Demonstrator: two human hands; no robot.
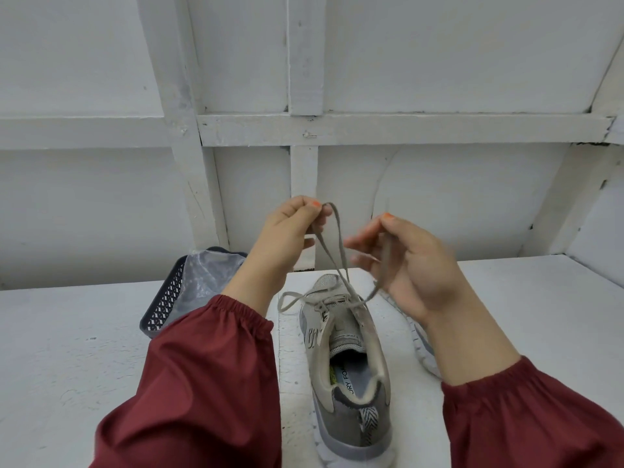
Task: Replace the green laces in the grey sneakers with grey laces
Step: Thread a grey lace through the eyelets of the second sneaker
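Pinching a grey lace loop, the left hand hovers over the sneaker. The right hand pinches another strand.

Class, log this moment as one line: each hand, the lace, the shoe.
left hand: pinches grey lace | right hand: pinches other strand | grey sneaker: upright on table, partly laced

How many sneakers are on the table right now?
2. The near sneaker stands centre, heel toward the camera, grey lace threaded. The second sneaker lies just right of it, mostly hidden behind the right hand.
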